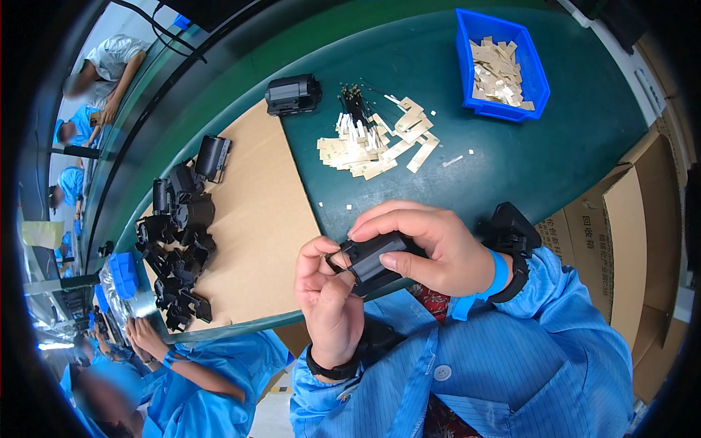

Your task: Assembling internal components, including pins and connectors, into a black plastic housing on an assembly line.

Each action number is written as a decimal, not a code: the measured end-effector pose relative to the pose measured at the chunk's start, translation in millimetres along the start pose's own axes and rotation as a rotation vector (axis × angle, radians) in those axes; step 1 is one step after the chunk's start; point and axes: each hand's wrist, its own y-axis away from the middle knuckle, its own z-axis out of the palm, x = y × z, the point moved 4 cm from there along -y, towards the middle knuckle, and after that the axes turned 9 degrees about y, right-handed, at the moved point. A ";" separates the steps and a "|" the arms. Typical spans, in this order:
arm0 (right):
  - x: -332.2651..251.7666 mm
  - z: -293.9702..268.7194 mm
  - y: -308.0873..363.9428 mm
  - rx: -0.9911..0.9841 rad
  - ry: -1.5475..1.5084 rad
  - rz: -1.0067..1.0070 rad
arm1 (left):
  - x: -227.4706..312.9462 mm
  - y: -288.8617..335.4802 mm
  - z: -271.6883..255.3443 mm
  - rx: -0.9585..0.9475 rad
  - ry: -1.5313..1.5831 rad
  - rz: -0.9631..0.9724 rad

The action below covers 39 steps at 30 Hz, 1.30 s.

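Note:
A black plastic housing (374, 255) is held just in front of my body, over the table's near edge. My right hand (442, 244) is closed round it, thumb on the near side and fingers over the far side. At the housing's left end, the fingers of my left hand (328, 299) are pinched together; what lies between them is too small to make out. Beyond my hands is a loose pile of cream adhesive strips (376, 150) with thin black wires (355, 102). One more black housing (292, 95) lies at the cardboard sheet's far corner.
A cardboard sheet (263, 212) covers the left of the green table (416, 58), with several black housings (182, 226) heaped along it. A blue bin (539, 73) of cream paper pieces stands far right. An open carton (621, 241) is at right. A co-worker (204, 372) sits close on my left.

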 end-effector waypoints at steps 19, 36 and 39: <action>0.0 1.6 -1.0 -0.052 -0.046 -0.005 | 1.7 4.1 10.0 -0.056 -0.366 0.235; 11.5 2.4 -3.3 -0.144 -0.494 0.204 | -5.2 1.3 4.7 0.076 -0.189 0.052; 10.9 -4.5 -9.3 -0.164 -0.530 0.277 | -5.8 5.4 3.9 0.085 0.025 0.060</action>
